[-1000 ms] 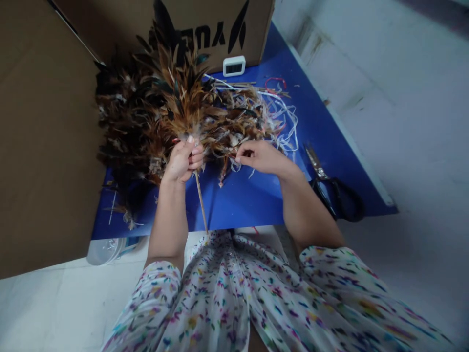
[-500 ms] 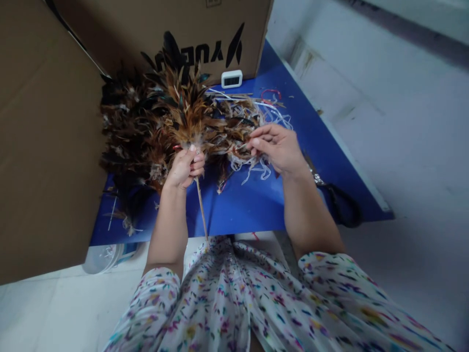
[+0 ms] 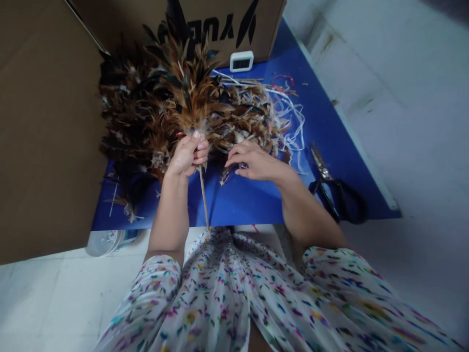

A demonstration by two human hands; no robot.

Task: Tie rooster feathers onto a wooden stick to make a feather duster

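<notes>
My left hand (image 3: 189, 155) is wrapped around a feather duster (image 3: 192, 105) at the base of its feathers. Its thin wooden stick (image 3: 204, 195) points down toward my body, and brown and dark feathers fan out above the fist. To the right, my right hand (image 3: 252, 161) hovers low over the table with fingers apart and bent. Just beyond its fingertips lies a small feather tuft with a pinkish end (image 3: 224, 177); whether they touch, I cannot tell. A pile of loose brown feathers (image 3: 244, 115) spreads behind both hands.
Black-handled scissors (image 3: 330, 188) lie on the blue table (image 3: 249, 205) at right. White plastic strips (image 3: 293, 117), thin sticks and a red strip lie behind. A white digital clock (image 3: 242, 61) stands before a cardboard box (image 3: 220, 44). Another cardboard panel (image 3: 47, 132) rises at left.
My right hand has moved left and down from the plastic strips, its fingers going from a pinch to apart. The left hand keeps its grip on the duster. The view has shifted slightly.
</notes>
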